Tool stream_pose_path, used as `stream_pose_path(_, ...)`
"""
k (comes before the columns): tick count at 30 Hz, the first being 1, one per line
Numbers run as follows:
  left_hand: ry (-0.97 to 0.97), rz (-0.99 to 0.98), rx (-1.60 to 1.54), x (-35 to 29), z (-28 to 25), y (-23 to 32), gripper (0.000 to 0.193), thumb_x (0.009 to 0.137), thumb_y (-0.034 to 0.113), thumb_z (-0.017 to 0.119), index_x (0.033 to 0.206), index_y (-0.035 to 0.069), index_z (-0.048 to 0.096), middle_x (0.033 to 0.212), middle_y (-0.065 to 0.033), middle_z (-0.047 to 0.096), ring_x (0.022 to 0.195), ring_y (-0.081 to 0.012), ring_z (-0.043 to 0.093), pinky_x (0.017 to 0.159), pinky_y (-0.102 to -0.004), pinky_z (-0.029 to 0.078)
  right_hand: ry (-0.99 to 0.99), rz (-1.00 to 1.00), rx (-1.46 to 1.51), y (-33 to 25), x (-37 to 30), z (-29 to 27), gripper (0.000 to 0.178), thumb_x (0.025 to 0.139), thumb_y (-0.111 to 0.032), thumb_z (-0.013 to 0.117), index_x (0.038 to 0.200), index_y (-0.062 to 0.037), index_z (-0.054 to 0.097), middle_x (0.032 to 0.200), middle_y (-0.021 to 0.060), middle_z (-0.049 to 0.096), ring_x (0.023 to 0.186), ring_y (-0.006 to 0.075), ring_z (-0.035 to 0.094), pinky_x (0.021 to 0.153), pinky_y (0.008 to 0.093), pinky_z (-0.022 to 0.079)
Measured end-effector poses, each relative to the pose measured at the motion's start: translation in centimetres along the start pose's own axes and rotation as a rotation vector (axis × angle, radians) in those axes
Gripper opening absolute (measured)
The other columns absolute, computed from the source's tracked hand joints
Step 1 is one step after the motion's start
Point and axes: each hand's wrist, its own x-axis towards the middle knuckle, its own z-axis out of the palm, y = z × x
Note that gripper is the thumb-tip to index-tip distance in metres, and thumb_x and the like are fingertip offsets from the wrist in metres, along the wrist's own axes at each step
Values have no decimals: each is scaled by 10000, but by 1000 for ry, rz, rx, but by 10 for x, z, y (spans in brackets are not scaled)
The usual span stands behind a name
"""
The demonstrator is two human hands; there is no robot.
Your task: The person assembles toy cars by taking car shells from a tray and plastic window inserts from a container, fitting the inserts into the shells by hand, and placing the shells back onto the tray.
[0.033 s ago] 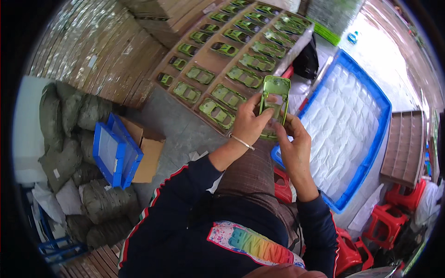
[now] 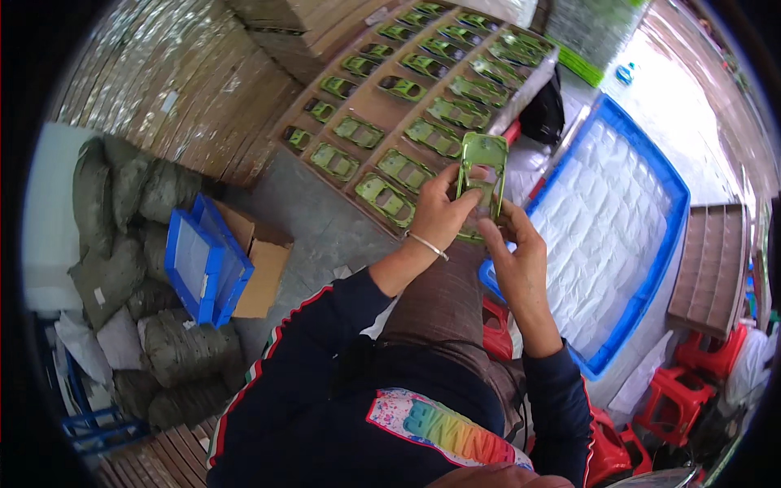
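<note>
Room on the big brown tray (image 2: 366,106) is being taken up by rows of green toy car shells (image 2: 405,169), likely set in lines so that none are being bumped. Beside it, a blue tray (image 2: 679,220) is being lined with wrinkled white sheeting (image 2: 602,244), perhaps against scratches. One loose green shell (image 2: 485,143) is being gripped from two sides, in front of one leg (image 2: 439,301) and near the brown tray's corner. Its left edge is being pinched by the left hand (image 2: 440,214), its lower right by the bent fingers of the right hand (image 2: 519,257), likely so it is being kept steady.
</note>
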Motion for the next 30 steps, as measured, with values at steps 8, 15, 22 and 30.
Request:
stream_pose_path(8, 337, -258, -128, 97, -106, -54, 268, 780, 42, 665, 1018, -12, 556, 874, -110, 636, 576, -163, 593, 461, -290, 475, -94, 121, -61, 26, -13, -40, 470, 862, -121, 683, 1281, 9, 516, 1163, 112, 629, 853, 160, 654, 769, 291, 512)
stream_pose_path(15, 546, -520, 217, 193, -159, -63, 348, 854, 146, 683, 1026, -103, 514, 697, -185, 654, 444, -173, 569, 385, -291, 456, 2, 338, 82, 58, -37, -91, 445, 891, -141, 649, 1281, 32, 520, 1168, 136, 618, 879, 178, 647, 777, 282, 507)
stream_pose_path(22, 439, -396, 1035, 198, -155, -76, 578, 809, 350, 725, 1154, -71, 531, 824, -198, 694, 713, -286, 694, 600, -397, 566, 63, 442, 161, 78, -45, -121, 427, 910, -190, 633, 1261, 34, 539, 1151, 149, 622, 905, 191, 638, 791, 293, 484)
stream_pose_path(30, 281, 191, 1237, 234, -142, -94, 360, 832, 403, 633, 1022, 105, 704, 960, -187, 679, 896, -384, 640, 785, -470, 499, 122, 492, 174, 85, -24, -145, 373, 917, -174, 620, 1212, 48, 569, 1088, 149, 654, 894, 200, 653, 804, 293, 504)
